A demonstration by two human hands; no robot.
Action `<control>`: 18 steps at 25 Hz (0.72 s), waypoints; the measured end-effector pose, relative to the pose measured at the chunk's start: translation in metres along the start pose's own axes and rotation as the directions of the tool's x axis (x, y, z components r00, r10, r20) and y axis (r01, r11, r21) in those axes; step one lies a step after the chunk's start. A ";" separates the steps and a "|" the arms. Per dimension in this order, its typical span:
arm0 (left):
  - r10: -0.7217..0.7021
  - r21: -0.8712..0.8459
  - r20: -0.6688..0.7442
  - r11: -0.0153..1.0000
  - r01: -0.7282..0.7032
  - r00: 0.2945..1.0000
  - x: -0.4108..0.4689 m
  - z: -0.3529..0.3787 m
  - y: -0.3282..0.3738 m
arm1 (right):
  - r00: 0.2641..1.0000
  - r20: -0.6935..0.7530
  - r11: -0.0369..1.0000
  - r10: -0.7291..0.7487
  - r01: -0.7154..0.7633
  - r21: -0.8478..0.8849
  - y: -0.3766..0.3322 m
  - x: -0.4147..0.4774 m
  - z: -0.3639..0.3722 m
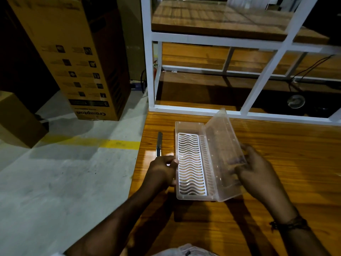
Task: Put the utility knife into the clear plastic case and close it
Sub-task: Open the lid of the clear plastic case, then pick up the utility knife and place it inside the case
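The clear plastic case (188,127) lies open on the wooden table (276,182), with a white wavy grid insert (191,163) in its base. Its hinged lid (223,145) is tilted up to the right. My left hand (162,169) grips the base's left rim. My right hand (258,172) holds the raised lid from the right, fingers partly seen through the plastic. The utility knife (159,144), dark with a metal body, lies on the table just left of the case, a little beyond my left hand and apart from it.
A white metal shelf frame (151,71) with wooden shelves stands at the table's far edge. The table's left edge drops to a concrete floor with a yellow line (110,144). Cardboard boxes (73,61) stand on the floor at the left. A cable (310,67) hangs at back right.
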State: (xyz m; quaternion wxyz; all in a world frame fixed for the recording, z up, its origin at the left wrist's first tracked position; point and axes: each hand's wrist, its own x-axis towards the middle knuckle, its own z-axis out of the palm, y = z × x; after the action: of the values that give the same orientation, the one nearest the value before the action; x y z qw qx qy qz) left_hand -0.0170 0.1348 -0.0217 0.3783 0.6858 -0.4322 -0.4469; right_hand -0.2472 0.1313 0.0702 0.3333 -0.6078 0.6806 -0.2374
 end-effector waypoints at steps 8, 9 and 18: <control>-0.039 -0.038 -0.015 0.999 0.038 0.999 -0.001 0.002 0.000 | 0.985 -0.143 0.990 0.101 -0.114 -0.084 0.082 0.032 0.024; -0.042 -0.033 -0.014 0.999 0.042 0.999 -0.001 0.001 0.001 | 0.982 -0.162 0.983 0.097 -0.120 -0.141 0.090 0.034 0.030; 0.103 0.502 -0.204 0.865 0.014 0.974 0.009 -0.022 -0.009 | 0.972 -0.235 0.810 -0.026 -0.117 -0.574 0.107 0.033 0.061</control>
State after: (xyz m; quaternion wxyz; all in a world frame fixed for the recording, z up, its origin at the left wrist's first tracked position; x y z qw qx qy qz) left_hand 0.0077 0.1321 -0.0257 0.2444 0.7959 -0.5035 -0.2309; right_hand -0.2750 0.1198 -0.0535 0.0546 -0.6321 0.7690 -0.0779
